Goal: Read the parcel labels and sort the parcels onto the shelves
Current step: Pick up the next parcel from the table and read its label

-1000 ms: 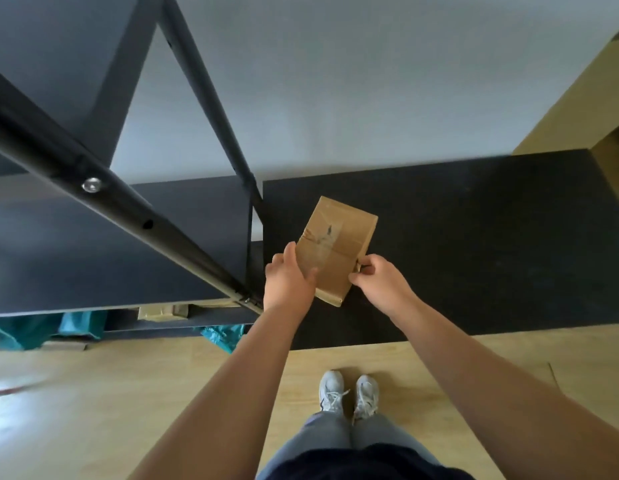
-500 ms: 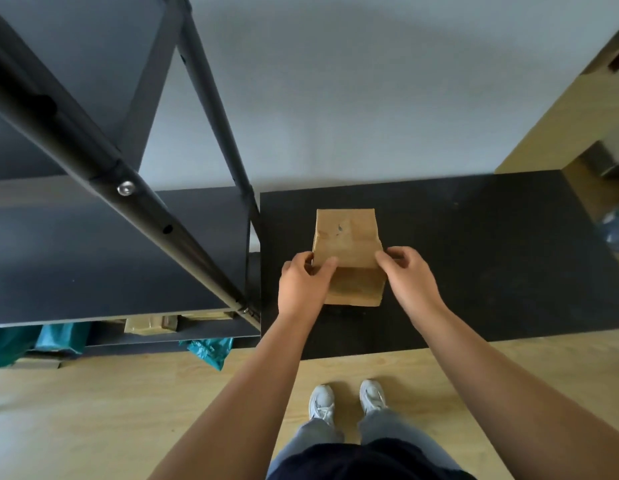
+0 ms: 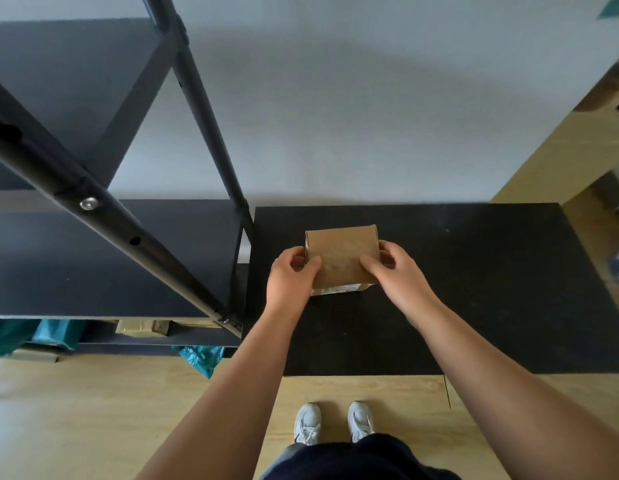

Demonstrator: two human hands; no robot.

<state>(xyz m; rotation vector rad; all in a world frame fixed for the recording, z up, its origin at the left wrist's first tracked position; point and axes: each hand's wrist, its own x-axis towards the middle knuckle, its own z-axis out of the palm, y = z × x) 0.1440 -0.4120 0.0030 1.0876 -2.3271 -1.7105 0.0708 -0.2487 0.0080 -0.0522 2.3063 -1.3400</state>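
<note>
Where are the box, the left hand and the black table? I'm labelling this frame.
box (image 3: 341,252), head view, plain brown top face.
left hand (image 3: 290,280), head view, back of hand.
black table (image 3: 474,289), head view, bare top.

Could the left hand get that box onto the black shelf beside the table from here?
Probably yes. The left hand grips the cardboard box, and the shelf board lies just left; only the upright post stands between.

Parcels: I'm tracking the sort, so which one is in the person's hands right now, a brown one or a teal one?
The plain brown cardboard parcel, gripped by the left hand and right hand above the black table. The teal parcels lie under the shelves.
</note>
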